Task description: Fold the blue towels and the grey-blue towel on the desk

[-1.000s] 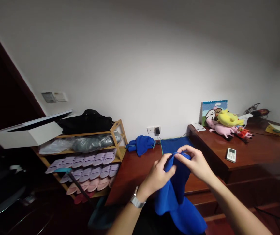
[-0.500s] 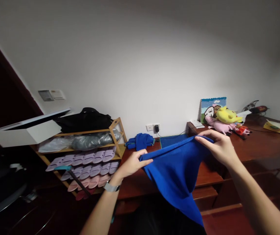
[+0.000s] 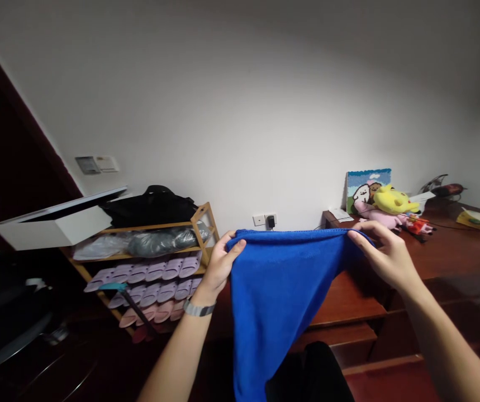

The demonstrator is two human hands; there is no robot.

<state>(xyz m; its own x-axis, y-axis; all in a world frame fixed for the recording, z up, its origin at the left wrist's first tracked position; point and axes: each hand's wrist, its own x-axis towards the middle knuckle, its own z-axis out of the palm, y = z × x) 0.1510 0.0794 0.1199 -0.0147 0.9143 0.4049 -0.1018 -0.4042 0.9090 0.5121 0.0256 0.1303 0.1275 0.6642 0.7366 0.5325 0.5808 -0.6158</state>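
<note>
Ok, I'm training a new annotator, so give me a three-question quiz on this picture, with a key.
1. True or false: the blue cloth lies flat on the desk.
2. Which wrist wears the grey band: A) left, B) right?
3. Fill in: the upper row of slippers is ____ in colour.

Key: 1. False, it hangs stretched between the left hand and the right hand. 2. A. 3. Light purple.

Counted: two hands (image 3: 219, 270), one cloth (image 3: 279, 285) held in their fingers (image 3: 236, 252), one plug (image 3: 270, 221) beyond, one bag (image 3: 151, 209) and one box (image 3: 51, 230) left of the fingers.
</note>
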